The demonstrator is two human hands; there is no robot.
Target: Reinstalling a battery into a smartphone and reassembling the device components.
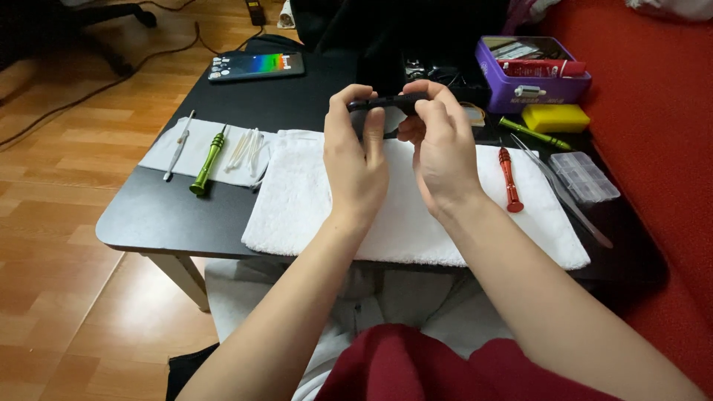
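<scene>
Both hands – left (355, 152), right (440, 145) – clamped on black phone (386, 102) above white towel (416, 215)

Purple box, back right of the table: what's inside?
The purple box stands open, holding a red tube and some flat packets. Whatever sits lower in the box is hidden by its front wall and those items.

Small flat black device (386, 103): thin, dark, held edge-on and level, raised above white towel (312, 200) near bench (148, 215) middle, gripped at both ends.
</scene>
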